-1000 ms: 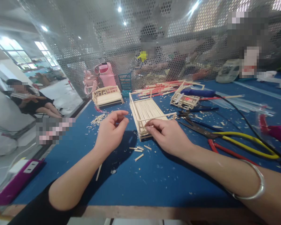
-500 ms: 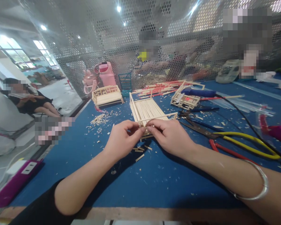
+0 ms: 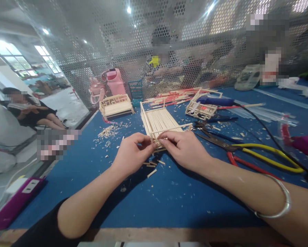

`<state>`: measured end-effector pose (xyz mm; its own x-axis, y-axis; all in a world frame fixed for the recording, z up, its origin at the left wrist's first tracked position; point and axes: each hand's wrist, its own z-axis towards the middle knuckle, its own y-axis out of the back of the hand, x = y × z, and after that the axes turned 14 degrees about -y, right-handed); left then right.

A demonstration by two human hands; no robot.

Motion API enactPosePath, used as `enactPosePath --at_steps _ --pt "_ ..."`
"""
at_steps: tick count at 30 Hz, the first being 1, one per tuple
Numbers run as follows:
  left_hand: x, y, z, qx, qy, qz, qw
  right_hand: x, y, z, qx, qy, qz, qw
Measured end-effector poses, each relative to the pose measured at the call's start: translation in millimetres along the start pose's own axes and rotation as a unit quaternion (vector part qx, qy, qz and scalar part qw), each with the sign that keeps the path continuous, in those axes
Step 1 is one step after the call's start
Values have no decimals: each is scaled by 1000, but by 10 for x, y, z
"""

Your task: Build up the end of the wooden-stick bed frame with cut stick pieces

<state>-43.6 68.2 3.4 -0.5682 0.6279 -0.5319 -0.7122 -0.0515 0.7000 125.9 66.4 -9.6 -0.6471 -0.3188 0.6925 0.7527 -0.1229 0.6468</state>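
A miniature piece of furniture built from thin wooden sticks [image 3: 160, 118], with a slatted bed and a raised rail on its near side, stands on the blue table in front of me. My left hand [image 3: 133, 151] is closed, thumb and forefinger pinching at its near left corner post. Right beside it, my right hand [image 3: 186, 147] pinches by the near rail, fingertips almost touching those of the left. Whether a small loose stick piece sits between the fingertips is hidden. Short cut stick pieces [image 3: 152, 172] lie just below the hands.
Cutters with yellow and red handles [image 3: 269, 154], pliers [image 3: 221, 119] and a blue corded tool [image 3: 215, 101] lie to the right. Two other stick models [image 3: 116, 105] [image 3: 201, 108] and a stick pile [image 3: 174, 97] stand behind. A purple power strip [image 3: 20, 202] sits left. One person sits beyond.
The whole view has shifted slightly. Both hands keep their pinch at the same corner of the stick furniture, with hardly any movement of the fingers.
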Motion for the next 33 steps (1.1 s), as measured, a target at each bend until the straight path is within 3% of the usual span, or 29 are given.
enactPosePath --at_steps 13,18,26,33 --pt "-29 -7 -3 -20 10 -35 999 -3 -16 -4 -4 -5 8 1000" --pt "-31 -15 8 -26 -5 -2 1000 0 -3 -5 0 0 19 1000" --pt "-34 -10 10 -29 -10 17 999 -15 55 4 -36 -72 29 996" --pt "-17 -24 4 -25 -11 18 999 28 -3 -11 10 -35 45 998"
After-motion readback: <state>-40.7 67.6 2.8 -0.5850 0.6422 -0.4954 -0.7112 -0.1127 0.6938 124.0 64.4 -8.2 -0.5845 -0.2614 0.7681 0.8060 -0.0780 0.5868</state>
